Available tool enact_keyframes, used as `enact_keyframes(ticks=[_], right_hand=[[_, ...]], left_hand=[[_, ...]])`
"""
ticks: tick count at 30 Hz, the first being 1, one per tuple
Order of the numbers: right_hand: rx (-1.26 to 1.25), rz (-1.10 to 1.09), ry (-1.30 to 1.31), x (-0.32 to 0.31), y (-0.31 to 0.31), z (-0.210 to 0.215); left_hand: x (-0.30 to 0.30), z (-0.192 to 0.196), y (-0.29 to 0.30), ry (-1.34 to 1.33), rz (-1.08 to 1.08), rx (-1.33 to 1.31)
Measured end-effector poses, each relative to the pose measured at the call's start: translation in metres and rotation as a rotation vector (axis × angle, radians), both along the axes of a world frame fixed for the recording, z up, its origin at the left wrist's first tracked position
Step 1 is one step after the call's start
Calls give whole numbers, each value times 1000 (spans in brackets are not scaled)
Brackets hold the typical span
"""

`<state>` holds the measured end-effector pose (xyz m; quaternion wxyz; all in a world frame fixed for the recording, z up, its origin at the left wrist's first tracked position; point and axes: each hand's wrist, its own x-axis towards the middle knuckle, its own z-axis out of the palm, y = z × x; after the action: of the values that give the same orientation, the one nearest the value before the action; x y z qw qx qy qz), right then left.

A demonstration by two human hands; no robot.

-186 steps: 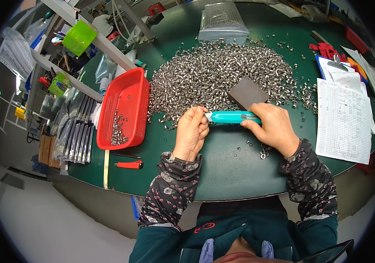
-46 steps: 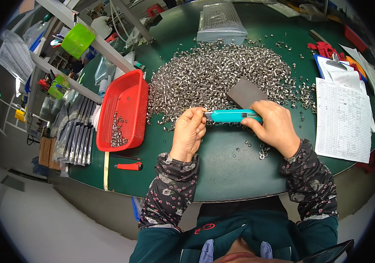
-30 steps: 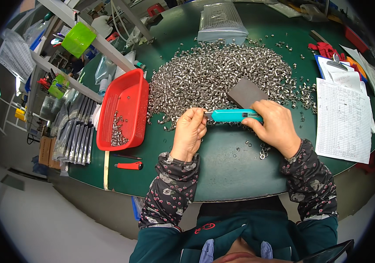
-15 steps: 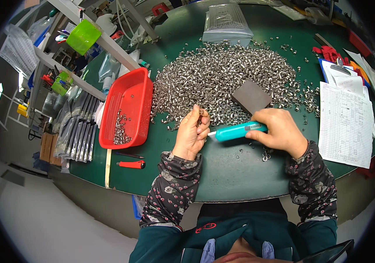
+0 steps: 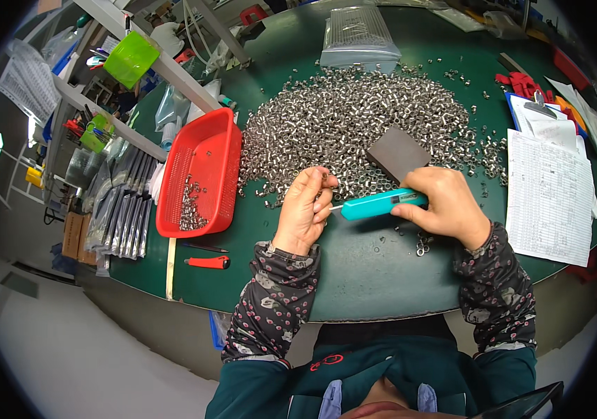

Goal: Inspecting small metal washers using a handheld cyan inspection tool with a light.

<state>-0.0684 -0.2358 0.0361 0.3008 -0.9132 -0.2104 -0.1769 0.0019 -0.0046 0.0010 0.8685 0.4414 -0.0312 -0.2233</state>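
Observation:
My left hand [image 5: 300,215] is closed, pinching a small metal ring [image 5: 325,179] between thumb and fingertips, mostly covered by them. A teal-handled utility knife [image 5: 376,204] is gripped in my right hand [image 5: 446,202], its thin blade pointing left at the fingers of my left hand. Whether the blade touches the ring cannot be made out. Beyond both hands spreads a large heap of small metal rings [image 5: 354,115]. Next to my right hand, a dark rectangular block [image 5: 399,153] rests against the heap. A few loose rings [image 5: 422,246] lie on the green table below the knife.
To the left stands a red plastic basket [image 5: 226,160] with some rings inside. A red cutter [image 5: 207,262] and a dark pen lie near it. Printed sheets [image 5: 548,199] and a clipboard sit at the right, with red gloves [image 5: 524,85] behind. Bagged parts [image 5: 360,35] lie at the back.
The knife handle has turned slightly in my right hand, and less of its blade end shows by my left fingers. My left fingertips have shifted a little around the ring.

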Motion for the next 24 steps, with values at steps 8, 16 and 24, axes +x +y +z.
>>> enact_keyframes(ticks=[8,16,24], right_hand=[[67,-198,-19,2,1,-6],[68,-273,36,4,2,-10],[65,-226,69,1,6,-11]], left_hand=[[1,0,-1,-31,-36,-34],[3,-5,1,-17,-63,-86],[-1,-3,1,-14,-89,-19]])
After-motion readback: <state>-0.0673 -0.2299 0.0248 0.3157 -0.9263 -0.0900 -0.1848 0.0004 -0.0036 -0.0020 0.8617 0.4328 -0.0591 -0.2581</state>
